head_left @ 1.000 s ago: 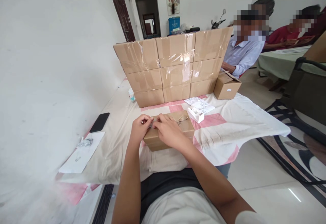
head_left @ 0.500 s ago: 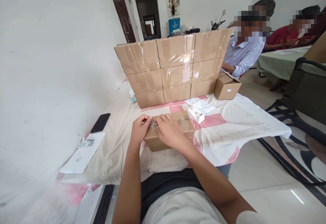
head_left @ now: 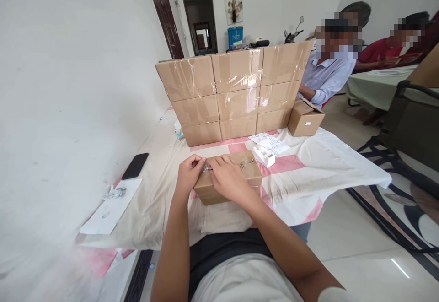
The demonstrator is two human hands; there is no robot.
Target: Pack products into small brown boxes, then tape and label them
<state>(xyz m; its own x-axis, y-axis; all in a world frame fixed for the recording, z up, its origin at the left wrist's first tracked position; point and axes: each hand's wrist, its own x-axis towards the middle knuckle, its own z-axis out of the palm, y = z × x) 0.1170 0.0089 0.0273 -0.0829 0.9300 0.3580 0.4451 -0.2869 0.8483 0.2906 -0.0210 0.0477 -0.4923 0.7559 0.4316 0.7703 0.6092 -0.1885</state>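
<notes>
A closed brown cardboard box [head_left: 252, 174] lies on the table in front of me, with clear packing tape [head_left: 206, 166] along its top seam. At the box's left end, my left hand [head_left: 190, 172] is closed, thumb and index finger pinching the crumpled tape. My right hand [head_left: 229, 176] lies over the top of the box, fingers bent and closed at the same bit of tape. Its thumb tip is partly hidden. To the right of those fingers, the tape on the box top looks loose and wrinkled.
Stacked taped cartons [head_left: 236, 103] form a wall behind the box. A smaller carton [head_left: 306, 118] stands right of them, near a seated person [head_left: 325, 73]. A white tape dispenser-like object [head_left: 264, 155] lies on printed papers [head_left: 274, 144]. A black phone [head_left: 136, 166] and paper [head_left: 111, 208] are left.
Both hands stay at the tape on the box, with only slight finger movement. The camera view has shifted very slightly.
</notes>
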